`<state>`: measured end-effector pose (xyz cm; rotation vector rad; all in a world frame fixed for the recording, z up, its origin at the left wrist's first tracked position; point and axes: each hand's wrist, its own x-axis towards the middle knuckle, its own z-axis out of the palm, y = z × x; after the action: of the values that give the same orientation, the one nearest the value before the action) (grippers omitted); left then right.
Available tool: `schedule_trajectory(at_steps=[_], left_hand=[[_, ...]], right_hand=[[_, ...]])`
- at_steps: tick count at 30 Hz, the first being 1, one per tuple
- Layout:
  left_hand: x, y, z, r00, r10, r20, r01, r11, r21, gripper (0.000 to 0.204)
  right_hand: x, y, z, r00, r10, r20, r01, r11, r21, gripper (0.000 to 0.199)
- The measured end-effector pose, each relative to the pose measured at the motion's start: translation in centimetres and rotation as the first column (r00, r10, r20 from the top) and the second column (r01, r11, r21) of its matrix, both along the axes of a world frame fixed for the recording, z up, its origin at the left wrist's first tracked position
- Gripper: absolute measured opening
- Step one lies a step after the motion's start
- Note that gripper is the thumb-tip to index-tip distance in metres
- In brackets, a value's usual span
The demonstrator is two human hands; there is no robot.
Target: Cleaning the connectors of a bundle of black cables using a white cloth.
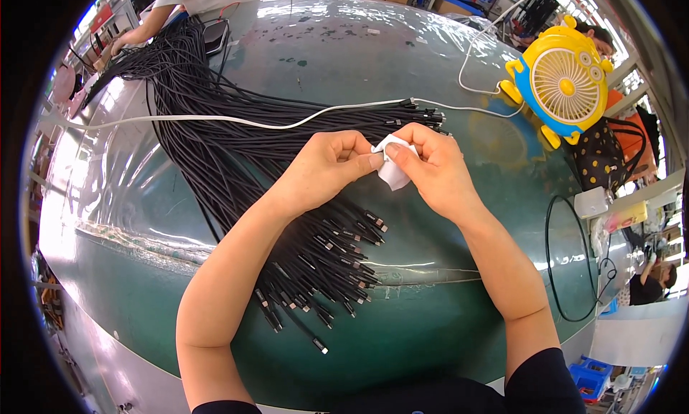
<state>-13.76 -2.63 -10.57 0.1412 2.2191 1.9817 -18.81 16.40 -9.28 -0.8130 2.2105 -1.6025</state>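
Note:
In front of me, above the table, my right hand pinches a crumpled white cloth or tissue between thumb and fingers. Fingertips of my left hand are closed right against the cloth's left side. Whatever sits between them is too small or hidden to make out. Beneath both hands spreads a big bundle of black cables, their metal-tipped plugs fanned out toward me. A second group of plug ends points right, just beyond my hands.
A white cord crosses over the cables to a yellow and blue fan at the far right. One black cable loop lies at the table's right side. Another person's arm reaches the bundle's far left end.

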Motion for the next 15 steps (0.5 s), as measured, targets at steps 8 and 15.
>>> schedule_trajectory(at_steps=[8, 15], left_hand=[[-0.1, 0.0, 0.8, 0.969, -0.245, -0.014, 0.233, 0.938, -0.258, 0.049], [0.9, 0.1, 0.4, 0.894, -0.071, -0.442, -0.358, 0.480, -0.801, 0.017]], right_hand=[[-0.9, 4.3, -0.7, 0.976, -0.209, -0.054, 0.205, 0.976, -0.076, 0.016], [-2.5, 17.1, -1.9, 0.791, -0.527, -0.309, 0.541, 0.840, -0.048, 0.014]])
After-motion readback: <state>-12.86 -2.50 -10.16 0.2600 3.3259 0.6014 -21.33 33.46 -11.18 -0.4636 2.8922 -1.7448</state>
